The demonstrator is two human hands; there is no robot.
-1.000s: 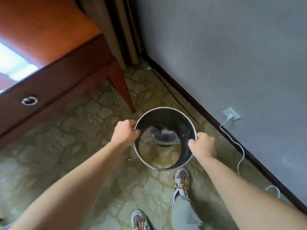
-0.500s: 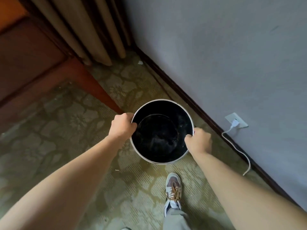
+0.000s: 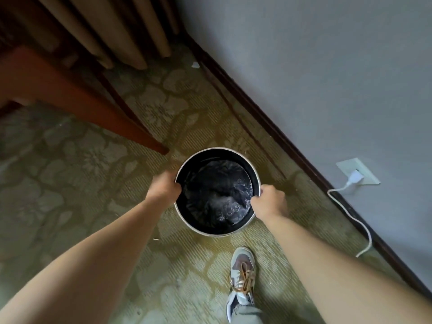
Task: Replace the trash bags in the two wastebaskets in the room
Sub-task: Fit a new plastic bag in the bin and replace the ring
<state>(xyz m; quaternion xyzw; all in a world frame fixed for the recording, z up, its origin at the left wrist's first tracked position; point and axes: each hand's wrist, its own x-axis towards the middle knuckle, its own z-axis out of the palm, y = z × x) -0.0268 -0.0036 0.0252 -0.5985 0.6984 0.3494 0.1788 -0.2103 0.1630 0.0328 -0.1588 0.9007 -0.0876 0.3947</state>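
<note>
Wastebasket (image 3: 217, 191) beside the table leg (image 3: 131, 127), gripped at opposite rim edges by left hand (image 3: 164, 189) and right hand (image 3: 268, 202), fingers clamped; black liner (image 3: 217, 195) likely to slump inward if released.

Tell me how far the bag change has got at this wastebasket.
Done: a black trash bag sits inside the round wastebasket on the carpet. In hand: the left hand and right hand grip opposite sides of the rim. Left: no bag edge shows folded over the rim; no second wastebasket is in view.
</note>
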